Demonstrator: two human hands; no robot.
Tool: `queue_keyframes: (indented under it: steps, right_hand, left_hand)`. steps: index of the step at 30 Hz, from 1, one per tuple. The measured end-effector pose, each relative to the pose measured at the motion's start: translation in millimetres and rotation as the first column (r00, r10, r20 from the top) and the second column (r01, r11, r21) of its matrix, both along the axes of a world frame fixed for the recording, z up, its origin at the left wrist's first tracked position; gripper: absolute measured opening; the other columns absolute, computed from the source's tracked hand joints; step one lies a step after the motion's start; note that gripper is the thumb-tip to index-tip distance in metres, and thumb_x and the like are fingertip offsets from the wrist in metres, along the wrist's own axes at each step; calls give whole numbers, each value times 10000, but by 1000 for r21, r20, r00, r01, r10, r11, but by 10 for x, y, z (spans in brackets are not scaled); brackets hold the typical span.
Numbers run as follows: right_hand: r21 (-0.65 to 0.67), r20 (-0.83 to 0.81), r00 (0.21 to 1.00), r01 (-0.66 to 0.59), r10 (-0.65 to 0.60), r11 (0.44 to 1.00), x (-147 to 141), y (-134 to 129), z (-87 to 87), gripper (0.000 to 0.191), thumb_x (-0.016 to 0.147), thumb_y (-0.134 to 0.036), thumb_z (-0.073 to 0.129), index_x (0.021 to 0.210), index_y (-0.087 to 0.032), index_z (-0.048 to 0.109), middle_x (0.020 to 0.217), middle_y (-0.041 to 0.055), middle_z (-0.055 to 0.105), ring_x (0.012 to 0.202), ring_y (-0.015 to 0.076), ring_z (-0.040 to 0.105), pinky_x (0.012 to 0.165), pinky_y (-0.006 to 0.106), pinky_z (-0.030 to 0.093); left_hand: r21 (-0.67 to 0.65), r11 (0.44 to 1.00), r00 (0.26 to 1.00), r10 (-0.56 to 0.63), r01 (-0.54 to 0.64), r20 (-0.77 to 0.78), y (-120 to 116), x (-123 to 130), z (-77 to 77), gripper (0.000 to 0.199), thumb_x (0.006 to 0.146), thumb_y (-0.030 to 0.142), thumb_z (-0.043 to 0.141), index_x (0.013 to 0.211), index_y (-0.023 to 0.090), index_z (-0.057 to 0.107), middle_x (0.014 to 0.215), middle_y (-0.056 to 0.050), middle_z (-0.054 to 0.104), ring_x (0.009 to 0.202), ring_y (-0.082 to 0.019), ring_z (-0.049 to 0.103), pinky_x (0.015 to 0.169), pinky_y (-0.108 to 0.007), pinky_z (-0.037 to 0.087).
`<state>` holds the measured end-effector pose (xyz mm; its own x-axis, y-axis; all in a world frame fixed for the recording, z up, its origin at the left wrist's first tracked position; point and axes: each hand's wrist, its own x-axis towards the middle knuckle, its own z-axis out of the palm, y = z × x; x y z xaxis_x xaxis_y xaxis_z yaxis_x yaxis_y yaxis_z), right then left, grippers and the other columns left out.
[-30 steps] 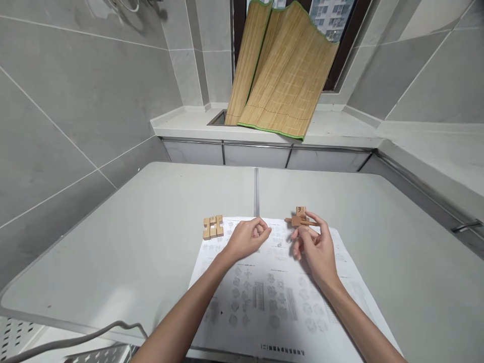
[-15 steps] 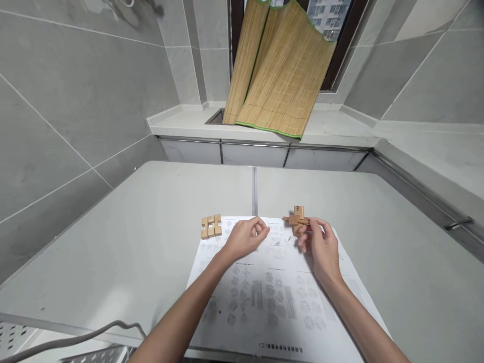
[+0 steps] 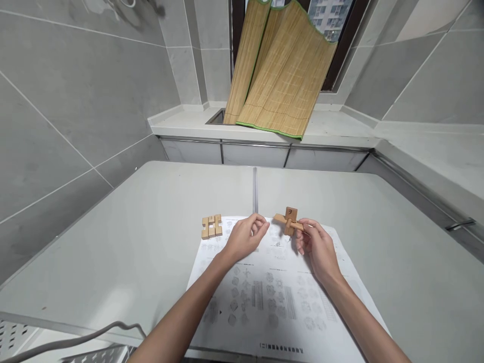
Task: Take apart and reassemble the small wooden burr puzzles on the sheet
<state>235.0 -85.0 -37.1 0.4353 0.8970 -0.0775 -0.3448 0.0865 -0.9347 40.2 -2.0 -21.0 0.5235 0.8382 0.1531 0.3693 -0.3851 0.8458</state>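
Note:
Raised a little over the far edge of the printed sheet (image 3: 280, 282), a wooden interlocking puzzle (image 3: 290, 222) of crossed pieces is pinched at its right end by my right hand (image 3: 317, 247). One upright piece has a dark mark on its face. My left hand (image 3: 247, 234) rests on the sheet, left of the puzzle and apart from it. Its fingers are curled in, and what they hold, if anything, is hidden. Several notched wooden pieces (image 3: 212, 227) lie side by side at the sheet's far left corner.
The sheet, with small drawings and text, lies on a pale table (image 3: 151, 227) with a centre seam (image 3: 254, 191). A grey cable (image 3: 75, 339) runs along the near left. Behind the table are a white ledge (image 3: 181, 123) and a bamboo mat (image 3: 283, 75) against the window.
My right hand has turned the puzzle and moved it slightly left, so its marked face and crossed pieces sit at another angle. My left hand has hardly moved.

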Motion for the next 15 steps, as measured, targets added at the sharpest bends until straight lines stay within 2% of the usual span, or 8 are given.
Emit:
queue_keyframes:
  steps: [6, 10, 15]
  right_hand:
    - [-22, 0, 979, -204, 204, 979, -83, -32, 48, 256, 903, -433, 708, 1051, -243, 621, 651, -52, 605, 486, 123, 532, 442, 227, 422]
    - [-36, 8, 961, -274, 275, 961, -102, -29, 28, 275, 898, -435, 703, 1071, -244, 609, 653, -52, 613, 475, 125, 537, 453, 237, 430]
    - [-43, -16, 952, -305, 304, 951, -91, -9, 4, 269, 897, -416, 698, 1068, -238, 592, 647, -52, 622, 475, 133, 562, 463, 247, 442]
  left_hand:
    - [-3, 999, 996, 55, -54, 76, -24, 26, 17, 312, 1041, 502, 499, 1154, 226, 591, 866, 9, 662, 722, -145, 591, 649, -258, 445]
    - [8, 998, 996, 54, -55, 64, -20, 26, 13, 307, 1041, 498, 497, 1076, 223, 628, 828, 10, 651, 691, -139, 568, 649, -253, 445]
    - [11, 998, 997, 63, -63, 51, -10, 25, 6, 280, 1029, 466, 516, 1006, 216, 640, 786, 20, 641, 684, -134, 559, 651, -248, 439]
